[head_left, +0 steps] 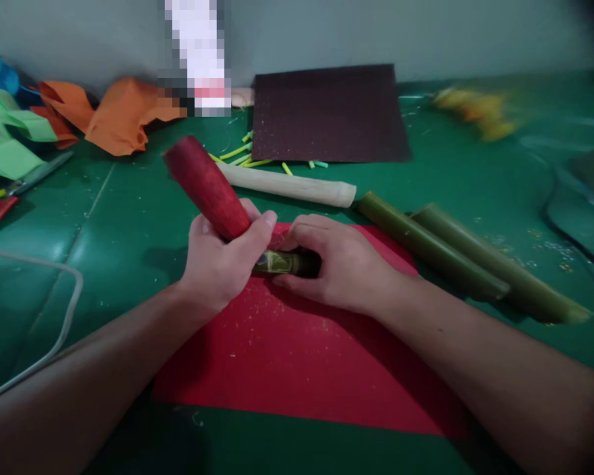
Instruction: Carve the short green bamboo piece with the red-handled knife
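Observation:
My left hand (220, 264) is closed around the thick red handle (208, 188) of a tool, which tilts up and away to the left. The tool's working end is mostly hidden behind my fingers, down by the bamboo. A short green bamboo piece (280, 262) lies between my two hands, just above a red sheet (297, 356). My right hand (334, 260) grips this bamboo from the right, thumb on the near side and fingers on the far side. Small pale shavings are scattered over the red sheet.
Beyond my hands lie a pale peeled stick (292, 185) and a dark sheet (329, 115). Two green bamboo lengths (435, 244) rest at the right. Orange cloth-like pieces (121, 119), red-handled scissors (0, 214) and light green paper (10, 155) are at the left.

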Tool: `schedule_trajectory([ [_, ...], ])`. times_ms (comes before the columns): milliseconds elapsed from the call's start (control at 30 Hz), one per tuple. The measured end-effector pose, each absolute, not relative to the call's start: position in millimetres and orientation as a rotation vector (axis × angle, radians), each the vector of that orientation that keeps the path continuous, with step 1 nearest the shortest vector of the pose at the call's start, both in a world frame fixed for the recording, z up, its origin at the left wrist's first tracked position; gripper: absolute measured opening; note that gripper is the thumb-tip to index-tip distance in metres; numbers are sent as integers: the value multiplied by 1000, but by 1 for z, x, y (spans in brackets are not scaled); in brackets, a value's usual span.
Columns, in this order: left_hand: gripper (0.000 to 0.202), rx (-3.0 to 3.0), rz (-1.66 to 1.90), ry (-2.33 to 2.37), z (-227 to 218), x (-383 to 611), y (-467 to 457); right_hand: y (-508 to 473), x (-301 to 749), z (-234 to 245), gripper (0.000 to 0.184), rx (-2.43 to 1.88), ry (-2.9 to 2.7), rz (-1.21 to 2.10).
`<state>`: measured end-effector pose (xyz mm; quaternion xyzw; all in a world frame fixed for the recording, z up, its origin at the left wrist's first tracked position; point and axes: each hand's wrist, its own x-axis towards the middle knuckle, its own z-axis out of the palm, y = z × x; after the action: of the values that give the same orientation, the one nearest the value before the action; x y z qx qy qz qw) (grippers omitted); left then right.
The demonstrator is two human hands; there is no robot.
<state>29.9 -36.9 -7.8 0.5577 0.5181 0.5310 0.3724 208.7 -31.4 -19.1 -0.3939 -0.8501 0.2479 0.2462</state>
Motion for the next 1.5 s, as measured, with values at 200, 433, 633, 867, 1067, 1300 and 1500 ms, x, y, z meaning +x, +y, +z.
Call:
schedule_trajectory([
  [200, 29, 1587, 1289, 1236, -11, 28, -40, -29, 208, -21, 19, -1055, -2294, 703],
  [433, 25, 1637, 1327, 1247, -14, 27, -38, -30, 208, -20, 18, -1067, -2303, 717],
  [633, 24, 1545, 1400, 1325, -9, 30, -35, -30, 208, -22, 19, -1049, -2298, 675],
  [867, 25, 1542, 1420, 1284, -10, 30, -36, -29, 210, -22, 18, -1050, -2301, 699],
  [1067, 27, 1574, 1389, 1225, -13, 28, -38, -30, 211, -20, 19, -1055, -2283, 760],
  [1300, 29, 1597, 1343, 1199, -12, 28, -38, -29, 210, -22, 21, -1050, -2290, 753],
  [1500, 27, 1615, 1322, 1181, -14, 27, -38, -28, 209, -23, 21, -1042, -2273, 743],
])
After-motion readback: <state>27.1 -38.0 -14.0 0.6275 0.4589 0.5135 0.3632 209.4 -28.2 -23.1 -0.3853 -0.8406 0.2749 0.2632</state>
